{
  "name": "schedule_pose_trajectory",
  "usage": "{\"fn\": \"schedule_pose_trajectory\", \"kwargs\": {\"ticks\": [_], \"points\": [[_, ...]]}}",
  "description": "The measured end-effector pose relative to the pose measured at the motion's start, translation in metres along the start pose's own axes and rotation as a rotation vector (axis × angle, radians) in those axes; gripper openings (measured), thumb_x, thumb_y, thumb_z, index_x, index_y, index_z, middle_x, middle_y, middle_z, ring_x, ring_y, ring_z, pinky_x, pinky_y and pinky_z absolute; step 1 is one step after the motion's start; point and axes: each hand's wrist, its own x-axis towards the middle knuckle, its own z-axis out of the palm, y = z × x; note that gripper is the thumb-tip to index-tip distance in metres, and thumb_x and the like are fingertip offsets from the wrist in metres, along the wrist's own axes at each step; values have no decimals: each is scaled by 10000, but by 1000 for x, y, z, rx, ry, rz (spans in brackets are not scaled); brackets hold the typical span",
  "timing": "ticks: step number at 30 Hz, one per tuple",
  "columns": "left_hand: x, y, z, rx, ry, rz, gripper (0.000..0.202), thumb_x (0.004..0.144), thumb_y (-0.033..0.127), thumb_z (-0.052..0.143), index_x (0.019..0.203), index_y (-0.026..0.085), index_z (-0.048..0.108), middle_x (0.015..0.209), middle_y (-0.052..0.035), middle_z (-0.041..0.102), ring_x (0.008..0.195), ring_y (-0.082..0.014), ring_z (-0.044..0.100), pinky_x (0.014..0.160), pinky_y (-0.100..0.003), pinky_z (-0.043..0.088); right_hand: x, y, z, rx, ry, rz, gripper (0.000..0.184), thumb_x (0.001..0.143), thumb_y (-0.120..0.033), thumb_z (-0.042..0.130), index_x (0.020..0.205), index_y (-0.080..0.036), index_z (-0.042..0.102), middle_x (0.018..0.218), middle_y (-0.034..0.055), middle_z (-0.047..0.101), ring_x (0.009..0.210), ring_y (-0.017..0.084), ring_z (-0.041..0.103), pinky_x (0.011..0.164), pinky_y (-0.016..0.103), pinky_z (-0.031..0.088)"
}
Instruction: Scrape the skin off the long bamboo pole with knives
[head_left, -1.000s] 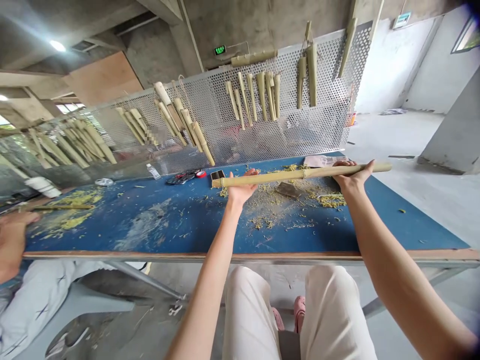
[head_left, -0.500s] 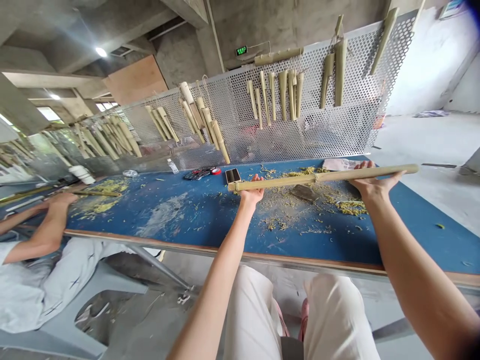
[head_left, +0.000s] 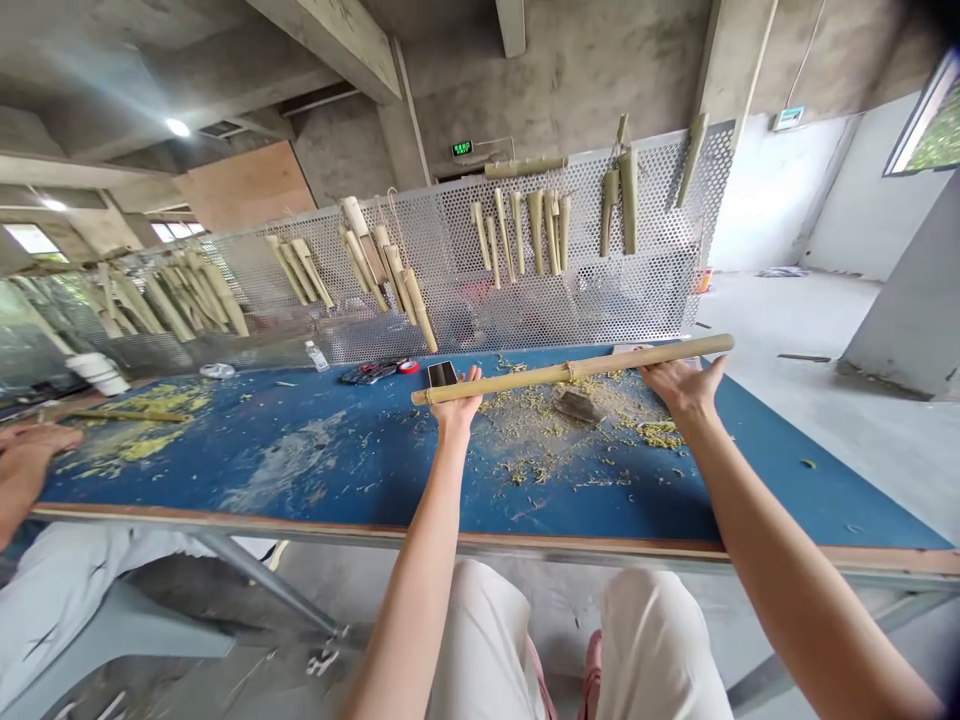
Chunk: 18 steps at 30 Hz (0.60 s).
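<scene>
A long, thin bamboo pole [head_left: 517, 380] lies across both my upturned palms, raised above the blue table. My left hand [head_left: 455, 398] supports it close to its left end, with fingers showing past the far side. Nearer the right end, my right hand [head_left: 682, 382] carries it on a flattened palm, thumb out to the side and fingers partly hidden behind the pole. Beneath the pole, a dark flat block [head_left: 580, 406] sits among yellow-green shavings [head_left: 525, 468]. A phone [head_left: 442, 374] lies just beyond my left hand.
The blue table [head_left: 360, 490] runs along a perforated metal screen [head_left: 450, 290] hung with bamboo pieces [head_left: 536, 230]. A bottle [head_left: 316, 356], red tape [head_left: 409, 367] and a white bucket [head_left: 97, 372] stand toward the left. A co-worker's hand [head_left: 45, 438] is beside another bamboo strip [head_left: 131, 415].
The view has swung to the right and slightly up. Against the phone, the pole has shifted a little left, still borne by both hands. My right hand looks flatter under it.
</scene>
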Motion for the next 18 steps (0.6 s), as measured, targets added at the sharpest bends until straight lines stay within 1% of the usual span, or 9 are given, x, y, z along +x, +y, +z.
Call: {"fn": "schedule_pose_trajectory", "kwargs": {"ticks": [2, 3, 6, 9, 12, 14, 16, 18], "points": [[5, 2, -5, -22, 41, 23, 612, 985, 560, 199, 1327, 185, 541, 1302, -199, 631, 1218, -289, 654, 894, -442, 597, 3, 4, -4, -119, -46, -5, 879, 827, -909, 189, 1177, -206, 584, 1089, 164, 652, 1148, 301, 629, 939, 517, 555], [6, 3, -7, -30, 36, 34, 674, 976, 609, 152, 1314, 187, 554, 1283, -198, 638, 1211, -291, 654, 894, -445, 596, 3, 5, -6, -185, -75, -17, 868, 810, -919, 211, 1167, -223, 587, 1092, 159, 650, 1163, 306, 623, 962, 535, 546], [7, 3, -12, -30, -55, 65, 804, 951, 679, 35, 1302, 189, 568, 1281, -193, 649, 1224, -290, 644, 912, -453, 584, 2, 9, -11, -293, -123, -44, 833, 778, -929, 259, 1148, -265, 597, 1143, 155, 646, 1221, 318, 602, 1015, 578, 519], [3, 4, -13, 33, -140, 94, 777, 954, 668, 63, 1305, 193, 567, 1321, -181, 645, 1273, -275, 619, 931, -439, 573, 0, 11, -11, -282, -101, -39, 834, 776, -928, 260, 1163, -273, 604, 1184, 160, 649, 1245, 319, 594, 1045, 602, 499], [0, 6, -12, 100, -177, 124, 718, 951, 648, 131, 1277, 200, 587, 1329, -173, 650, 1295, -269, 605, 932, -428, 573, -2, 12, -10, -192, -76, -32, 848, 824, -894, 199, 1201, -258, 615, 1224, 168, 655, 1251, 305, 604, 1045, 587, 504], [0, 7, -12, 106, -143, 124, 678, 946, 628, 167, 1256, 198, 590, 1322, -183, 652, 1267, -278, 624, 914, -435, 580, -3, 11, -10, -105, -66, -16, 848, 862, -857, 163, 1240, -249, 616, 1249, 171, 661, 1255, 304, 611, 1027, 587, 516], [1, 8, -13, 73, -52, 104, 627, 951, 578, 181, 1241, 191, 581, 1320, -199, 648, 1205, -283, 661, 873, -435, 591, -3, 11, -12, -31, -42, 12, 851, 881, -837, 146, 1290, -249, 605, 1265, 175, 664, 1253, 314, 619, 1003, 598, 531], [2, 8, -14, 13, 53, 78, 604, 959, 533, 163, 1230, 178, 569, 1320, -209, 643, 1136, -280, 695, 817, -419, 602, -4, 9, -14, 16, 27, 44, 853, 887, -833, 138, 1319, -257, 594, 1256, 184, 667, 1233, 323, 636, 982, 594, 549]]}}
